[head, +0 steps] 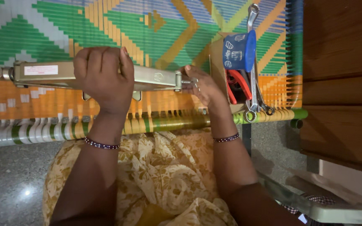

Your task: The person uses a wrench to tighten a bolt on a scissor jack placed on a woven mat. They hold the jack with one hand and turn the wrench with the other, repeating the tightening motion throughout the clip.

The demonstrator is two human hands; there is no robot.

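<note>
Far left, the long metal device (59, 75) lies flat on the woven cot (30, 33), its long axis running left to right across the green, orange and white weave. A pale label sits on its left part, and a small knob shows at the left end.

Left hand (103, 77) is clamped over the middle of the body from above, fingers curled down the far side, thumb side towards the camera; the grip is pressed tight around the bar, pinning it to the cot. A beaded bangle rings that wrist.

Moving right, the bar ends in a block, and a bolt (186, 82) sticks out along the same axis. Right hand (202, 86) is right there, fingertips pinched on that bolt. So the bolt lies straight in line with the bar, just off its right end, and the right hand is the nearer one by far.

Further right, an open cardboard box (218, 62) stands on the cot, with a blue cup (239, 51) on its side, red-handled pliers (237, 81) and several spanners (254, 96) poking out. A wooden cabinet (342, 79) closes the right edge.
</note>
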